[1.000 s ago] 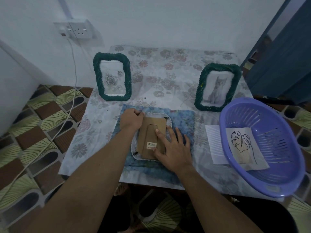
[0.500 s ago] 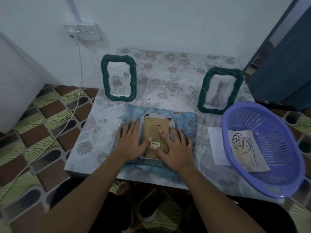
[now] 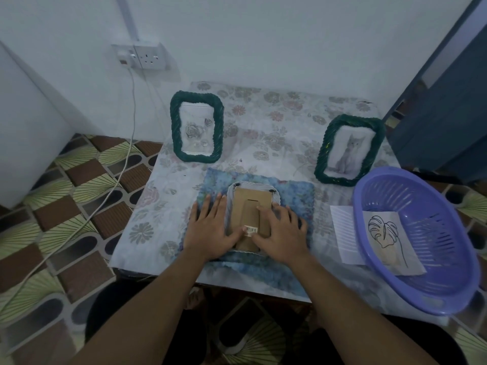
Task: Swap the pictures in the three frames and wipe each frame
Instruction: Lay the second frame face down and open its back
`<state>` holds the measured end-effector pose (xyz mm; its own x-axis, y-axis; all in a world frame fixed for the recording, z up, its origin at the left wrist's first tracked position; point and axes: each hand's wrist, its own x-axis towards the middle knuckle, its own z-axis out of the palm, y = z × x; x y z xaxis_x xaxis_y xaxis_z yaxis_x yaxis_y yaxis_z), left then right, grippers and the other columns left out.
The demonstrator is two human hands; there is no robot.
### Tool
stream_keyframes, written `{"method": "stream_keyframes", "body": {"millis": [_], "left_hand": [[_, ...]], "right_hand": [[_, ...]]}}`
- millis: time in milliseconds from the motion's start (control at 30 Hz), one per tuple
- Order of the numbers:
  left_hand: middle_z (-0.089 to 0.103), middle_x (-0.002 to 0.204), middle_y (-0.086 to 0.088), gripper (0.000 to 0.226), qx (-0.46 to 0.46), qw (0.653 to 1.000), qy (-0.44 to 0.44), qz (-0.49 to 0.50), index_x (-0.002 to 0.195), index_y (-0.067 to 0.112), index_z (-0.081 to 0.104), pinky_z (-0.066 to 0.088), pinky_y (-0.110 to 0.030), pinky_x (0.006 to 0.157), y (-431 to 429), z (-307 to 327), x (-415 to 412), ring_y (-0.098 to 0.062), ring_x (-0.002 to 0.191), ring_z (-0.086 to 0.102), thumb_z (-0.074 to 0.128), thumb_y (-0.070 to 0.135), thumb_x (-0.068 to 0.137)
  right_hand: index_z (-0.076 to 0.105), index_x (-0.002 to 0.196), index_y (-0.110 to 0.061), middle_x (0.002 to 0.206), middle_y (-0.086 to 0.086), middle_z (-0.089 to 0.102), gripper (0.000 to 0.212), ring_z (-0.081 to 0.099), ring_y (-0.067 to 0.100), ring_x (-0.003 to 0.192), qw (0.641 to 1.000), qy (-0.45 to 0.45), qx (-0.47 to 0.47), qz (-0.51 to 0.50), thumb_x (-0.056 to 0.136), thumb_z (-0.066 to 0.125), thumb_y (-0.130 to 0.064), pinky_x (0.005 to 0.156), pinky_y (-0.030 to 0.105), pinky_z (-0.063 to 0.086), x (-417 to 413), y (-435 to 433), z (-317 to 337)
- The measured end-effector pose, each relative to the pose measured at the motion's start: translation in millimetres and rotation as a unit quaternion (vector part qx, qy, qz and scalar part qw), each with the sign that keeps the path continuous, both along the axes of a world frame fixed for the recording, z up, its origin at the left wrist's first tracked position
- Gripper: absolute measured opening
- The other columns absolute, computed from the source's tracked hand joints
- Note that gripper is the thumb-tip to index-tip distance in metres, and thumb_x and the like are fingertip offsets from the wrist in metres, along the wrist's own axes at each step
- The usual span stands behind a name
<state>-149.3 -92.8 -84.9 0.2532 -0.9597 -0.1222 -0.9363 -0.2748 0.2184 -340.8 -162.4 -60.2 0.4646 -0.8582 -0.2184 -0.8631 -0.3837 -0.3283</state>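
A white frame (image 3: 251, 200) lies face down on a blue cloth (image 3: 297, 198) at the table's front, its brown cardboard back and stand facing up. My left hand (image 3: 210, 230) lies flat with straight fingers on the frame's left edge and the cloth. My right hand (image 3: 280, 230) rests flat on the frame's lower right part, fingers spread. Two green rope-edged frames stand behind: one with a rose picture (image 3: 197, 126) at the left, one with a cat picture (image 3: 347, 150) at the right. A leaf line drawing (image 3: 387, 235) lies in the purple basket.
The purple basket (image 3: 421, 283) sits at the table's right front corner, overhanging the edge. A white lined sheet (image 3: 344, 230) lies beside it. The floral tablecloth (image 3: 263, 122) covers a small table (image 3: 147, 201). A wall socket (image 3: 142, 56) with a cable hangs at the left.
My left hand has moved from the frame's top left corner down to its left side and now lies flat. The camera view shifted slightly; the right hand stays on the frame.
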Motion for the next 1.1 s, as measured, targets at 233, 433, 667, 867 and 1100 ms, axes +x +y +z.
{"method": "stream_keyframes", "body": {"millis": [233,433,667,867,1100], "left_hand": [[-0.005,0.165,0.003,0.105,0.008,1.000,-0.014,0.001,0.157,0.016,-0.003,-0.006,-0.049,0.121,-0.4,0.7,-0.2,-0.018,0.151,-0.013,0.010,0.087,0.081],[-0.004,0.165,0.003,0.105,0.009,1.000,-0.008,0.000,0.158,0.016,-0.002,-0.006,-0.049,0.121,-0.3,2.4,0.7,-0.018,0.151,-0.013,0.009,0.087,0.080],[-0.001,0.166,0.003,0.105,0.002,1.000,-0.001,-0.001,0.158,0.016,0.001,-0.005,-0.049,0.121,0.5,3.3,1.2,-0.019,0.151,-0.011,0.015,0.087,0.081],[0.000,0.165,0.005,0.106,-0.001,1.000,-0.003,0.001,0.158,0.018,0.003,-0.005,-0.050,0.121,0.1,2.6,1.0,-0.019,0.151,-0.010,0.013,0.088,0.079],[0.000,0.165,0.005,0.105,-0.003,1.000,-0.006,0.002,0.158,0.019,0.003,-0.006,-0.051,0.121,0.0,1.2,1.0,-0.018,0.151,-0.010,0.010,0.088,0.078]], "right_hand": [[0.005,0.154,-0.046,0.161,0.000,0.019,0.075,0.023,0.034,0.144,0.975,-0.114,0.063,-0.182,0.092,0.048,-0.053,0.111,0.063,0.013,24.6,-24.1,19.1],[0.059,0.117,-0.032,0.135,0.003,0.052,0.029,0.043,0.031,0.129,0.944,-0.103,0.113,-0.294,0.099,0.040,-0.045,0.109,0.053,0.016,40.6,-61.0,19.8],[0.060,0.093,-0.031,0.108,0.000,0.065,0.022,0.057,0.026,0.108,0.944,-0.081,0.109,-0.302,0.094,0.050,-0.052,0.107,0.049,0.019,44.2,-74.4,22.9],[0.057,0.087,-0.029,0.097,-0.002,0.060,0.014,0.056,0.024,0.106,0.940,-0.094,0.098,-0.313,0.095,0.052,-0.039,0.107,0.046,0.019,45.7,-75.2,23.4],[0.066,0.091,-0.030,0.096,-0.003,0.066,0.016,0.059,0.023,0.100,0.946,-0.081,0.050,-0.310,0.094,0.051,-0.036,0.111,0.049,0.015,41.8,-69.3,24.0]]}}
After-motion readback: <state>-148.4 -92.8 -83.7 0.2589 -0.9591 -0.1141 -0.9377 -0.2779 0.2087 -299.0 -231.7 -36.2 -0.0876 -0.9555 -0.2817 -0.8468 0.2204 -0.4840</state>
